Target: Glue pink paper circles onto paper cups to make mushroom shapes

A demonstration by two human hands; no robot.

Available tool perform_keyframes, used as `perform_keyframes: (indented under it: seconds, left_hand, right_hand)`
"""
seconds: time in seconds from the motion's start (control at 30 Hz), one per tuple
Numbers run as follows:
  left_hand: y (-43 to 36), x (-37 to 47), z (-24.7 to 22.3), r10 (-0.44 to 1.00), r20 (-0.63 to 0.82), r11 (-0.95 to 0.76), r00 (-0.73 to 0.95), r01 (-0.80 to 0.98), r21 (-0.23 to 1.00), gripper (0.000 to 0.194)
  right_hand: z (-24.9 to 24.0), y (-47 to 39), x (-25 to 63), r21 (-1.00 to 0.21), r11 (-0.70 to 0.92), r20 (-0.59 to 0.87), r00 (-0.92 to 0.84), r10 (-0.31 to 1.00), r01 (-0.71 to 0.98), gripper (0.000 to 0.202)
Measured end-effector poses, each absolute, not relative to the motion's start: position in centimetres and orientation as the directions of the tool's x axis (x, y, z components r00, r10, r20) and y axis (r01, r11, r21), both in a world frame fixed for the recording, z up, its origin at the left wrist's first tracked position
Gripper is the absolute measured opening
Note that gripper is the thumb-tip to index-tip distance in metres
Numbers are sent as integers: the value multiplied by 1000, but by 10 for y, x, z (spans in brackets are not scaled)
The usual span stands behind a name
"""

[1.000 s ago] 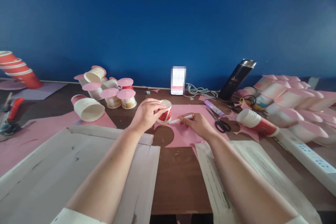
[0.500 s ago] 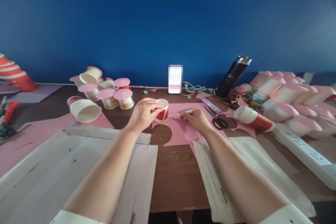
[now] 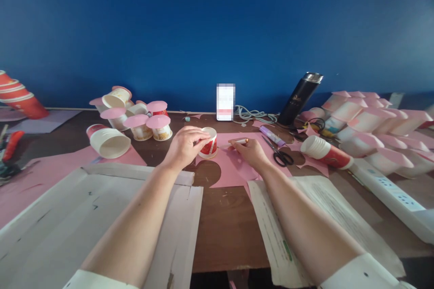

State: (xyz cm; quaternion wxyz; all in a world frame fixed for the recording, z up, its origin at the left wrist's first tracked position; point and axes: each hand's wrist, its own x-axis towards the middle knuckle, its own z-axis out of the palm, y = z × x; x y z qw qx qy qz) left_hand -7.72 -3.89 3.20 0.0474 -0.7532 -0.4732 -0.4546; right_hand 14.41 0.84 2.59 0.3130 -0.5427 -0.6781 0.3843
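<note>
A red and white paper cup stands upside down at the edge of a pink paper sheet. My left hand is closed around its left side, fingers over the upturned base. In my right hand is a slim white pen, pinched and lying nearly level, its point toward the cup's lower rim. Whether the point touches the paper I cannot tell. A rounded cut-out in the sheet shows brown table just below the cup. Black-handled scissors and a purple tube lie right of my right hand.
Cups with pink paper discs stand at left, beside a tipped cup. More pink-topped cups are heaped at right, near stacked cups and a power strip. A phone and black flask are behind.
My right hand has shifted slightly, and the pen with it, beside the cup. My left hand keeps its hold on the cup. The whole view has drifted a little sideways.
</note>
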Motion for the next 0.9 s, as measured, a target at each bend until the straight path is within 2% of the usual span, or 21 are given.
perform_keyframes:
  seconds: [0.9]
  left_hand:
    - [-39, -77, 31, 668, 731, -542, 141, 765, 348, 14]
  right_hand:
    - [18, 15, 127, -883, 145, 57, -205, 977, 446, 33]
